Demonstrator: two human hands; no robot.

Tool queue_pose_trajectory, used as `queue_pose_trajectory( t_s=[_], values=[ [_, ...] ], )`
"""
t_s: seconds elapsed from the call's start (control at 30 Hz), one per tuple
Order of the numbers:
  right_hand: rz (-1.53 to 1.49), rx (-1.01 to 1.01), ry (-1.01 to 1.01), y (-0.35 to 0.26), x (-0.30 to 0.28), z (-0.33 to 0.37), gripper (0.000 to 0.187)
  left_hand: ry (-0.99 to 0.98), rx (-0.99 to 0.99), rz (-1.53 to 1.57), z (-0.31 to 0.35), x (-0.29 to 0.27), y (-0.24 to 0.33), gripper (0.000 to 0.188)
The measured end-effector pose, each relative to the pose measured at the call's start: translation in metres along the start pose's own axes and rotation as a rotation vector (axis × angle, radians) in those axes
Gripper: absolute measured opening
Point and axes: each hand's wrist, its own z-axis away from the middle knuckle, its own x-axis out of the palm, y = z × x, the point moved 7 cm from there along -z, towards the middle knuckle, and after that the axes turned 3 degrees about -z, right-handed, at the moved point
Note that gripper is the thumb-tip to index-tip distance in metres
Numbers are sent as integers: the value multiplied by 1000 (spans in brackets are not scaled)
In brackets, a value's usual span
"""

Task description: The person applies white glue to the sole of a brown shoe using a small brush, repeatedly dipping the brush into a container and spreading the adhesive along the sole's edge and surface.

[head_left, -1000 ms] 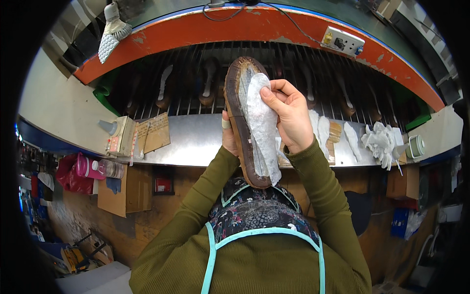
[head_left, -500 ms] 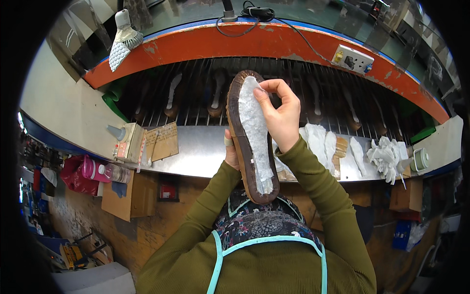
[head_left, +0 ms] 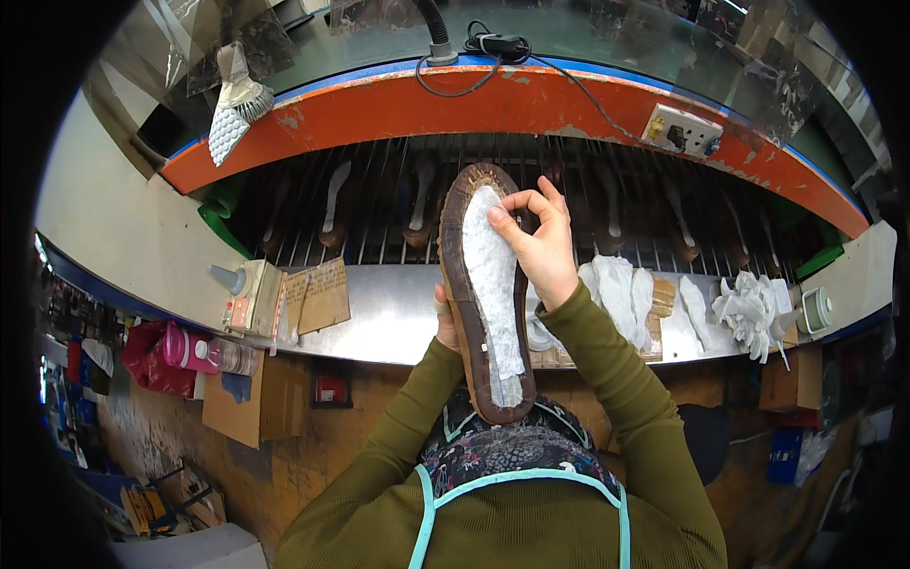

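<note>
A brown shoe (head_left: pixel 463 284) is held up bottom side toward me, its rounded ends pointing away and toward my lap. My left hand (head_left: pixel 446 318) grips it from the left side; most of those fingers are hidden behind it. A long white fibrous filler piece (head_left: pixel 489 275) covers the middle of the bottom, leaving a brown border around it. With thumb and index finger, my right hand (head_left: pixel 540 237) pinches the filler's upper right edge, other fingers raised. Near the lower end, the surface beneath the filler looks grey and shiny.
Behind the shoe, several more shoes lie on a dark rod conveyor (head_left: pixel 379 242) under an orange beam (head_left: pixel 370 119). A steel ledge (head_left: pixel 379 327) carries cardboard (head_left: pixel 318 294), white filler pieces (head_left: pixel 614 289) and a crumpled white cloth (head_left: pixel 749 313). A brush (head_left: pixel 235 104) hangs upper left; a socket (head_left: pixel 681 131) sits right.
The shoe and both hands sit slightly lower in view. My right hand's thumb and finger still pinch the filler, while its other fingers have lifted and spread.
</note>
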Motion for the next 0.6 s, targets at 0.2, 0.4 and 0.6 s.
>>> queue_pose_trajectory(
  t_s=[0.2, 0.4, 0.6],
  values=[
    [61, -25, 21, -1, -2, 1, 27, -49, -23, -12, 4, -8, -2, 112],
    [179, -240, 51, -19, -9, -27, 38, -66, -126, 41, 12, -8, -4, 110],
    [353, -521, 23, -47, -28, 0, 20, -43, -123, 41, 14, -13, -11, 107]
  ],
)
